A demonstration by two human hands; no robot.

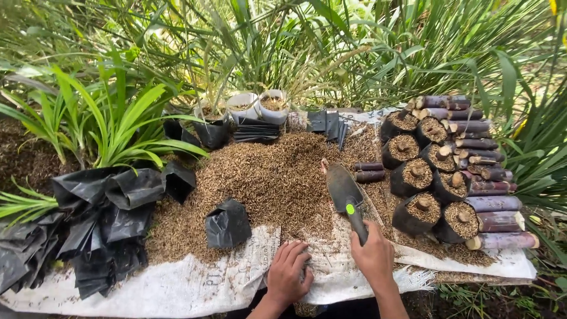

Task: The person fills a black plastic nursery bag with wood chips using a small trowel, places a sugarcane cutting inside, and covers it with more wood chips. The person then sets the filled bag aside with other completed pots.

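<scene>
My right hand grips the black handle of a garden trowel, whose blade points away from me into a wide heap of brown rice husk. My left hand rests knuckles-up on the white woven sheet, its fingers curled at the husk's near edge; whether it holds anything is hidden. An empty black plastic planting bag stands just left of my left hand.
Several filled black bags with cane cuttings stand at the right, beside stacked purple sugarcane pieces. Crumpled black bags pile up at the left. Two white pots and folded bags sit behind the heap. Tall grass surrounds everything.
</scene>
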